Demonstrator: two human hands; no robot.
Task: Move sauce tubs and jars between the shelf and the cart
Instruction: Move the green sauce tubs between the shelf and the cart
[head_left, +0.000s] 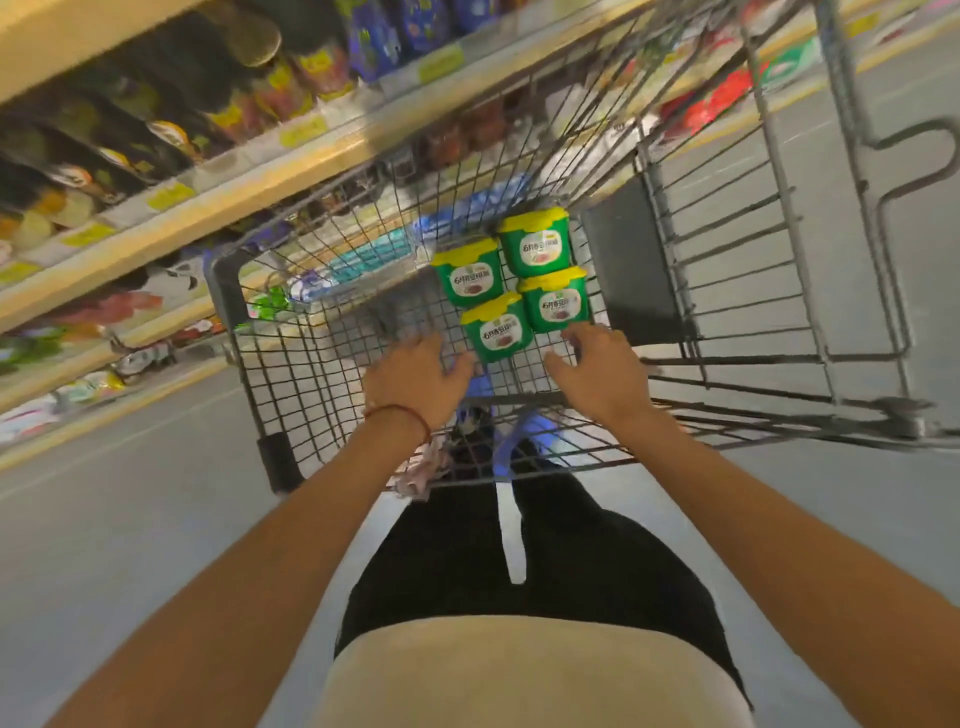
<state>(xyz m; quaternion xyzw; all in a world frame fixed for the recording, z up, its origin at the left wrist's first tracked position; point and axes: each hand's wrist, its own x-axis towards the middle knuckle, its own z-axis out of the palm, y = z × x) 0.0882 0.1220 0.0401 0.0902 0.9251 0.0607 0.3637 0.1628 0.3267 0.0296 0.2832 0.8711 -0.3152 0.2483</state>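
Several green sauce tubs with yellow lids lie clustered on the mesh floor of the wire cart (322, 364); the nearest tub (496, 327) sits between my two hands. My left hand (415, 376), with a red string at the wrist, hovers just left of that tub with fingers spread and holds nothing. My right hand (597, 371) reaches in from the right, fingers relaxed, its fingertips close to the lower right tub (556, 301). Two more tubs (535, 241) (470, 278) lie behind.
A yellow-edged shelf (291, 171) runs along the left, stocked with dark jars (171, 135) and packets. The cart's raised far side (857, 156) stands on the right. Grey floor (104, 519) surrounds the cart. My legs stand just behind its near rim.
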